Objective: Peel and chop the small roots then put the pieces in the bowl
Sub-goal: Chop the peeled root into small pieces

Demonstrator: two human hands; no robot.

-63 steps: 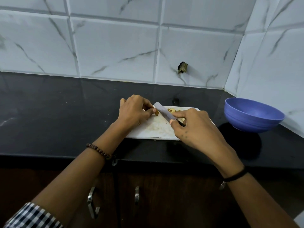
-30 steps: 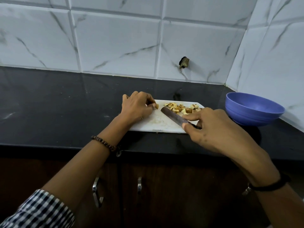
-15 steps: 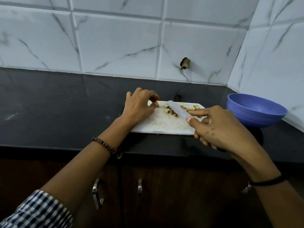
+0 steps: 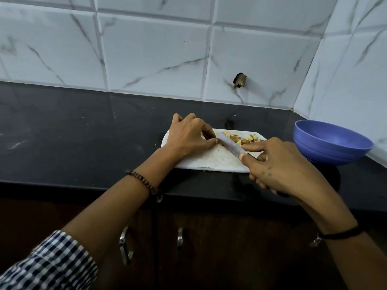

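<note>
Head camera view: a person's two bare hands work over a white cutting board (image 4: 209, 162) on a black countertop (image 4: 83, 132), with white marbled wall tiles behind.
Key relation: the knife (image 4: 229, 143) lies slantwise across the board. Its long axis runs from the right hand (image 4: 280, 166), near and to the right, away and leftward to the left hand's fingertips, where the tip meets them.
Right hand grip: clenched round the knife handle, which the palm hides. The forefinger is stretched along the far side of the blade and the thumb tip presses its near side.
Left hand (image 4: 188, 136) grip: fingers curled, thumb and fingertips bunched together on the board right against the blade tip. Whatever they pin is hidden, so I cannot tell whether a bit of root is held.
Chopped pieces (image 4: 243, 139): a small yellow-brown heap on the far right part of the board, just beyond the blade.
Bowl (image 4: 333, 143): blue, on the counter to the right of the board and apart from it, nearer the right hand. No pieces show inside.
Step, as judged: chopping seems nearly done, and the transfer to the bowl has not begun.
Next move, as judged: the heap must travel rightward, so the knife hand is better placed.
</note>
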